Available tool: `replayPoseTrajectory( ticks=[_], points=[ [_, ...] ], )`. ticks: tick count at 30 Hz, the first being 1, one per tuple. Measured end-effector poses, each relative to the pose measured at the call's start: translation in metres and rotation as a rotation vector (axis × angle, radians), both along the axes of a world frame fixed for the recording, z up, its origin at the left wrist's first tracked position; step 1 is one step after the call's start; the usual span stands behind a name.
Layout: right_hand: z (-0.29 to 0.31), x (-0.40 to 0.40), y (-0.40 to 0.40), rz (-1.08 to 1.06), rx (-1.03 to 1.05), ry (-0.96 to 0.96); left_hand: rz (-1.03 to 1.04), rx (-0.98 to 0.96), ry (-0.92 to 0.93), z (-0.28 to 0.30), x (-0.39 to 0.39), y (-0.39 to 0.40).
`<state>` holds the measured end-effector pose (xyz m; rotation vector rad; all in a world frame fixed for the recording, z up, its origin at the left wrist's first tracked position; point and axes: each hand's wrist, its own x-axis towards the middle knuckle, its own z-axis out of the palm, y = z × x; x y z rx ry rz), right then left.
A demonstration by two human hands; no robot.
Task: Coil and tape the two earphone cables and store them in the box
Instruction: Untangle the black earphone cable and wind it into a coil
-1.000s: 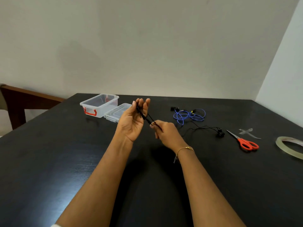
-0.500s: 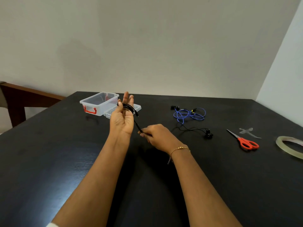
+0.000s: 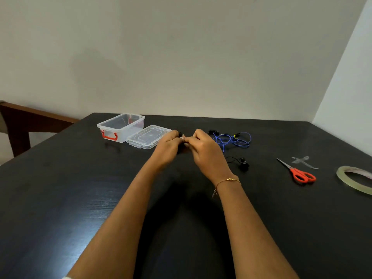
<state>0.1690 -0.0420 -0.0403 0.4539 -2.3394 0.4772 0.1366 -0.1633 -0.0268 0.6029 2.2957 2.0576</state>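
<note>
My left hand (image 3: 168,145) and my right hand (image 3: 205,150) meet fingertip to fingertip low over the black table, both curled round the black earphone cable (image 3: 238,161). Most of its coil is hidden between the fingers; a short length with the earbuds trails on the table to the right of my right wrist. The blue earphone cable (image 3: 231,139) lies loose in a tangle behind my right hand. The clear plastic box (image 3: 120,126) with red latches stands open at the back left, its lid (image 3: 149,136) flat beside it.
Red-handled scissors (image 3: 300,173) lie at the right, with cut strips of clear tape (image 3: 304,161) stuck to the table just behind them. A tape roll (image 3: 354,178) sits at the right edge. A wooden chair (image 3: 22,121) stands beyond the table's left side.
My left hand has dropped from an upright, raised pose toward the table. My right hand has come up to meet it. The free black cable has shortened and its earbuds have slid closer.
</note>
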Motion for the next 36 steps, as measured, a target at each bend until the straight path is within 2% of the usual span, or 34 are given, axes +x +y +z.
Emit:
replayPoseTrajectory(
  ticks=[7,12,16,18,20,23,27,30,33,36],
  points=[
    [-0.003,-0.002,0.007,-0.01,0.022,-0.052,-0.032,-0.194,-0.015,0.005,0.004,-0.008],
    [-0.009,-0.005,0.016,-0.059,0.004,-0.117,-0.148,-0.303,-0.095,0.008,0.005,-0.013],
    [-0.011,-0.007,0.02,-0.078,-0.017,-0.11,-0.281,-0.277,-0.21,0.01,0.005,-0.015],
    [-0.013,-0.006,0.02,-0.052,-0.094,-0.143,-0.308,-0.217,-0.247,0.011,0.004,-0.023],
    [-0.013,-0.006,0.025,-0.037,-0.207,-0.174,-0.309,-0.104,-0.283,0.01,0.001,-0.03],
    [-0.014,-0.007,0.026,-0.064,-0.243,-0.166,-0.34,0.145,-0.352,0.007,-0.002,-0.03],
    [-0.016,-0.01,0.014,-0.07,-0.196,-0.246,-0.445,0.584,-0.448,0.007,-0.005,-0.023],
    [-0.018,-0.011,0.009,-0.061,-0.149,-0.352,-0.471,0.961,-0.446,0.011,-0.009,-0.024],
    [-0.016,-0.009,-0.007,-0.014,-0.07,-0.431,-0.397,1.275,-0.431,0.012,-0.017,-0.025],
    [-0.011,-0.003,-0.025,0.03,0.051,-0.491,-0.215,1.451,-0.387,0.012,-0.023,-0.029]
  ],
)
